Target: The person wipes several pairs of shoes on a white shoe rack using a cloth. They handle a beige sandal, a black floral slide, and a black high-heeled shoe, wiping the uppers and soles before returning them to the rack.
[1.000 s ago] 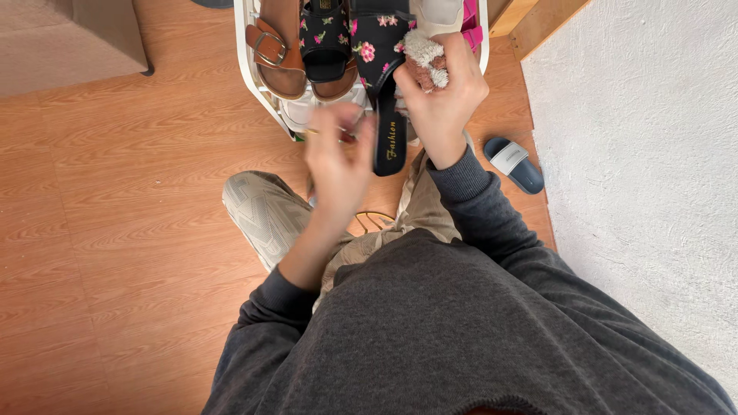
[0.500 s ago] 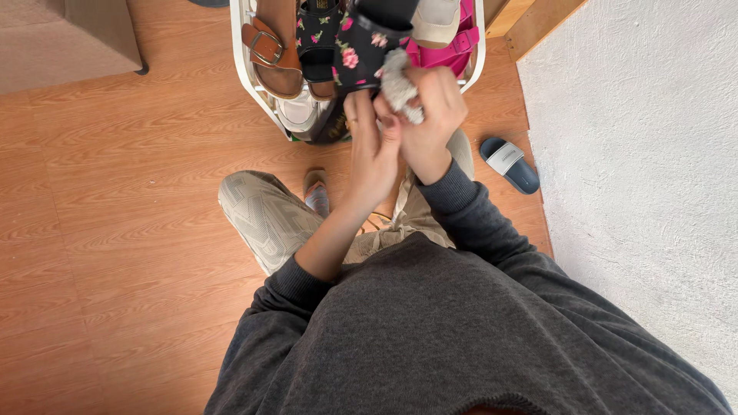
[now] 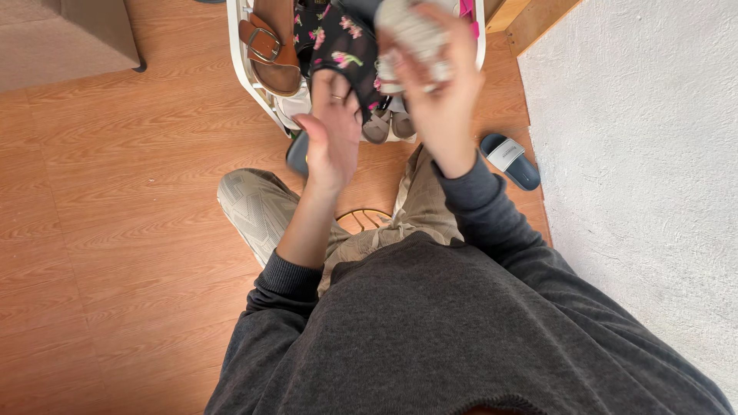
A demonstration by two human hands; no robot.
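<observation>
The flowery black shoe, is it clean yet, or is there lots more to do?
Not finished, it seems. The left hand grips the black floral sandal while the right hand presses a fluffy grey cloth beside it, so wiping looks under way. The brown buckle sandal already sits on the white rack. A blue slide lies on the floor.

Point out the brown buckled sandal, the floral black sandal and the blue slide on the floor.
brown buckled sandal (image 3: 269,48), head view, on its strap by the buckle.
floral black sandal (image 3: 344,48), head view, on its flowered upper.
blue slide (image 3: 510,161), head view, on its pale strap.
</observation>
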